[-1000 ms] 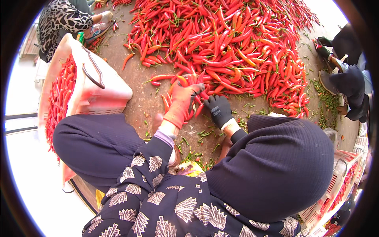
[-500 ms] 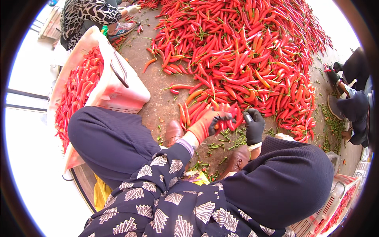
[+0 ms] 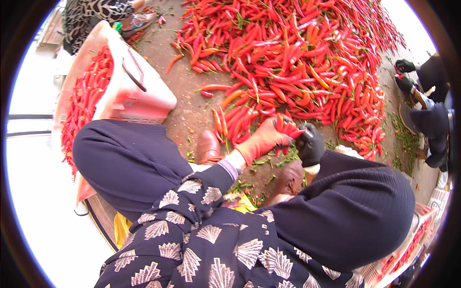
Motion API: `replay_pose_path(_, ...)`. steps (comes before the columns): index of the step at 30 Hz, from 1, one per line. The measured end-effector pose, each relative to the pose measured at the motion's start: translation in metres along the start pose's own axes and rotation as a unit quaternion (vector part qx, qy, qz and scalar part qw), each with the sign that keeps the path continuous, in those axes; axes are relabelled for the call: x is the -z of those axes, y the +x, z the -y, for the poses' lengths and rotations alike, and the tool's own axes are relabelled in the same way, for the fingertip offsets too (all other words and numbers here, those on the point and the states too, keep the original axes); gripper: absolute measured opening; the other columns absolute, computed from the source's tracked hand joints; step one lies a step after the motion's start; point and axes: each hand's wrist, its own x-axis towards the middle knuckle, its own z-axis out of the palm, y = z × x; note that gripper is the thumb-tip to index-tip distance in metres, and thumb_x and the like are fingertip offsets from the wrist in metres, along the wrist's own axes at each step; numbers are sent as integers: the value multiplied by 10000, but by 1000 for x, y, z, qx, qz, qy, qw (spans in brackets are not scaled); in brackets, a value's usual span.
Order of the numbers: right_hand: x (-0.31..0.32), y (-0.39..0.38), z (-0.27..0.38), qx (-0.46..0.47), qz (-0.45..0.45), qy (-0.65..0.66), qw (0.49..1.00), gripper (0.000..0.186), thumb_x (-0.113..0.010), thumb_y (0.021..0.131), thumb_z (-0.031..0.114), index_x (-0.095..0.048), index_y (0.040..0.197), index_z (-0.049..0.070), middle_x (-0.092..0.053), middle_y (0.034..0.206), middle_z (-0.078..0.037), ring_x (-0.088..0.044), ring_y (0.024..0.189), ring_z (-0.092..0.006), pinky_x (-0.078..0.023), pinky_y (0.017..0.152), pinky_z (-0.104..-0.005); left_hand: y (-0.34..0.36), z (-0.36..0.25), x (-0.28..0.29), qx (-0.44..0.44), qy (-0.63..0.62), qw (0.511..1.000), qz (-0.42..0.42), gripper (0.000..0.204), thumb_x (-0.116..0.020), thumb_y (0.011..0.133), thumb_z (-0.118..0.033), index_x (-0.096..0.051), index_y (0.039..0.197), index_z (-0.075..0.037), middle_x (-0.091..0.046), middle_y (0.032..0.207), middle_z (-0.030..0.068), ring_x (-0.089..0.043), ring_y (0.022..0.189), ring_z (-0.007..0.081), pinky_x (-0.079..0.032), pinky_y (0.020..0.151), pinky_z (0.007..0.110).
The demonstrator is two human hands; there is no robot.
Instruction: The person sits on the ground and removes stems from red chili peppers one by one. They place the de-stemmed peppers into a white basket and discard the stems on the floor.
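Note:
My left hand (image 3: 263, 140), in an orange glove with dark fingertips, is closed around a small bunch of red chili peppers (image 3: 288, 127). At the right end of that bunch, my right hand (image 3: 311, 148) in a black glove is curled shut, its fingers against a pepper's end. A small pale grey piece (image 3: 307, 134) shows at its thumb; whether that is worn or held I cannot tell. Just beyond both hands spreads a large heap of red chili peppers (image 3: 293, 62). Cut green stems (image 3: 261, 169) litter the ground below the hands, between my brown shoes.
On the left stands a pink-white crate (image 3: 149, 93) of red peppers with a dark handle. Another crate (image 3: 418, 228) with peppers is at the lower right. One person (image 3: 96, 19) sits at the upper left; another's dark-gloved hands (image 3: 405, 77) show at the right.
My right hand has come in to meet the peppers in my left hand; before, it was slightly apart. The bunch now points toward it. The whole view has shifted a little.

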Motion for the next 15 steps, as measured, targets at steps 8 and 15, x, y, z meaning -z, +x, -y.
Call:
replay_pose_path(8, 43, 2, -42, -94, -14, -489, 867, 233, -669, 843, 261, -633, 920, 44, -620, 725, -49, -551, 576, -149, -450, 545, -317, -50, -121, -9, -205, 87, 966, -134, 461, -728, 696, 32, -568, 1118, -60, -669, 871, 56, -636, 645, 118, -506, 561, 244)
replay_pose_path(15, -7, 15, -10, 220, -113, -651, 717, 231, -692, 800, 227, -649, 953, 60, -671, 809, -145, -658, 779, -267, -484, 714, -351, -210, -250, 63, -412, 328, 767, -366, 317, -695, 815, -10, -637, 1124, 29, -681, 951, 72, -652, 747, 140, -510, 725, 228)
